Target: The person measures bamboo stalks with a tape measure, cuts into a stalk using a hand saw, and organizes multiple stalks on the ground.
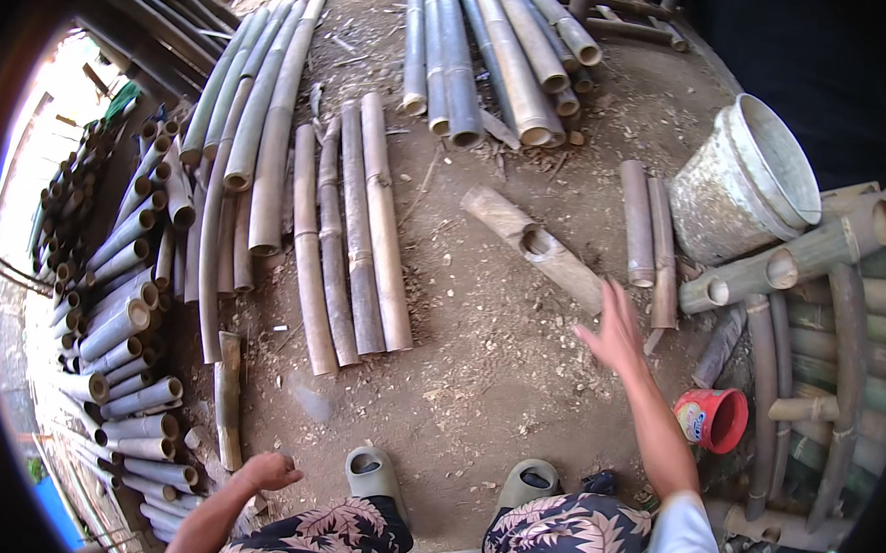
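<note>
Bamboo piece [568, 269] | axis far-left to near-right | ahead-left of our nearer, spread right hand [618, 334] | left hand [272, 472] curled, grip unclear

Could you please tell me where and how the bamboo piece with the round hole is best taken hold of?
I'd grip the bamboo piece near its lower-right end, coming from above and the right, fingers wrapped across its width: it is long and narrow, lies slantwise with that end beside the open right hand, and the hole sits farther along, clear of the grip.
</note>
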`<state>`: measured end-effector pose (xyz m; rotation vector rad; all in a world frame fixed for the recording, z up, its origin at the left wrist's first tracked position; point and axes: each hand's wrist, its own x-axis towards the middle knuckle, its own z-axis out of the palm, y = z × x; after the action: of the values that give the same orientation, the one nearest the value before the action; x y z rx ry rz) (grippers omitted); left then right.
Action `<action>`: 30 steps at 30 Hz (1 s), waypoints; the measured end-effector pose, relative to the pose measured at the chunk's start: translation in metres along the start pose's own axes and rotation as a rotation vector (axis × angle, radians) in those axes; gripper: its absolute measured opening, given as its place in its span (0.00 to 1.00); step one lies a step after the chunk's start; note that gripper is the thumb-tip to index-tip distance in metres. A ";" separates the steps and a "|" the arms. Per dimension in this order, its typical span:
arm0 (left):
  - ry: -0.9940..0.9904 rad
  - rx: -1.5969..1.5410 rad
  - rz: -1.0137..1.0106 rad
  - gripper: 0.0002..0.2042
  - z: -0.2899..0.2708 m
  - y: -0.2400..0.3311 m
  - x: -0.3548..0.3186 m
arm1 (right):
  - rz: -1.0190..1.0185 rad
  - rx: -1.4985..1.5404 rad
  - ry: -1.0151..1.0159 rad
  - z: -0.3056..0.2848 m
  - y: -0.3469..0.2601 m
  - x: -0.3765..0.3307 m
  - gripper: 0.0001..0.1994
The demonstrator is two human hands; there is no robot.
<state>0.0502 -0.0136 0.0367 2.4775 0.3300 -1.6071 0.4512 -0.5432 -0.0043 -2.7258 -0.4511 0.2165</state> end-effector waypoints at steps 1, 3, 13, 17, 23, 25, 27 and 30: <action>0.099 -0.032 0.078 0.22 -0.032 0.035 -0.001 | 0.036 -0.054 0.000 0.001 0.014 0.037 0.53; 0.331 -0.110 0.334 0.17 -0.102 0.089 -0.040 | 0.138 -0.278 -0.146 0.038 0.013 0.079 0.57; 0.175 -0.661 2.095 0.15 -0.212 0.393 -0.158 | 0.035 -0.166 -0.339 0.099 -0.047 -0.059 0.45; 0.044 -0.862 2.236 0.13 -0.207 0.421 -0.157 | -0.010 0.025 -0.337 0.086 -0.033 -0.137 0.42; 0.208 -1.094 1.706 0.06 -0.191 0.370 -0.057 | 0.613 0.009 0.025 0.072 0.020 -0.314 0.40; 0.390 -0.963 1.202 0.07 -0.192 0.365 -0.024 | 0.797 0.006 -0.139 0.071 0.016 -0.381 0.49; 0.224 -1.029 1.021 0.13 -0.179 0.384 0.012 | 0.842 0.064 -0.229 0.067 0.012 -0.413 0.52; 0.003 -0.909 0.944 0.13 -0.138 0.415 0.059 | 0.737 0.141 0.001 0.085 0.020 -0.419 0.51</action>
<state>0.3082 -0.3713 0.0477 1.5238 -0.1114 -0.7753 0.0461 -0.6737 -0.0526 -2.6260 0.5686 0.4115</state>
